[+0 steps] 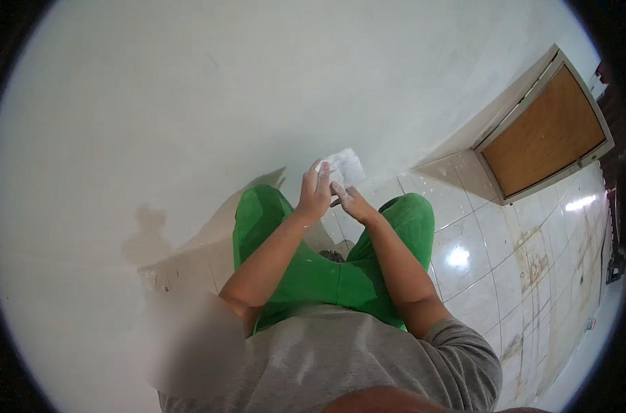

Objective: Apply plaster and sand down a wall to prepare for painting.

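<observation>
Between my two hands is a white, crumpled piece (345, 167) that looks like folded cloth or paper; its exact kind does not show. My left hand (314, 193) grips its left side, fingers pointing up along it. At its lower edge my right hand (353, 202) has its fingers closed, close against the left hand's fingers. White dust or paste coats the fingertips of both hands. The held piece is in front of my knees, near the white wall (189, 89).
My legs in green trousers (313, 279) are bent with the knees apart. White floor tiles (464, 237), stained and spotted, spread to the right. A brown panel door with a pale frame (544, 131) stands at the upper right. Dark items hang at the far right edge.
</observation>
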The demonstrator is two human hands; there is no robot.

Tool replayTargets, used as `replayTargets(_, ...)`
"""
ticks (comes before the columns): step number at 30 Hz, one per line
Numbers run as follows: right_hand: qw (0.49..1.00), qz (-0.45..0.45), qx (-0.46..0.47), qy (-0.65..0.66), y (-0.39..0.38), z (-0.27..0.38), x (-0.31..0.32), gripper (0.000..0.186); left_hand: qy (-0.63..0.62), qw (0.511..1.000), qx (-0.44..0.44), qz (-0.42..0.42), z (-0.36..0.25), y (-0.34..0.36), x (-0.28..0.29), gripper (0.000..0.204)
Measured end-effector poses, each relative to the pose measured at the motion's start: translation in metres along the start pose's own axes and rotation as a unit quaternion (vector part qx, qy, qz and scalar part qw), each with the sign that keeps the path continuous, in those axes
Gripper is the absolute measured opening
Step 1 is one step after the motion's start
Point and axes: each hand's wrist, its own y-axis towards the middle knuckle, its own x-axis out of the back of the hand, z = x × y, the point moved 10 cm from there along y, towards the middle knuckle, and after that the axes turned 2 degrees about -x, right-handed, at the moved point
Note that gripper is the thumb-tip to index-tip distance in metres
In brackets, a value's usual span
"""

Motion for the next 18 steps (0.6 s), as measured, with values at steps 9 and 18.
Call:
replayTargets(9, 0.986, -0.146, 0.080, -0.008, 0.005, 0.003, -0.026, 0.040, -0.042, 0.987, 0.091, -0.124, 0.106, -0.027, 0.058, 0.032)
replayTargets(18, 0.669, -0.464, 0.530, -0.236, -0.070, 0.209, -0.001, 0.044, -0.198, 0.956, 0.056, -0.211, 0.097, -0.027, 0.096, 0.030)
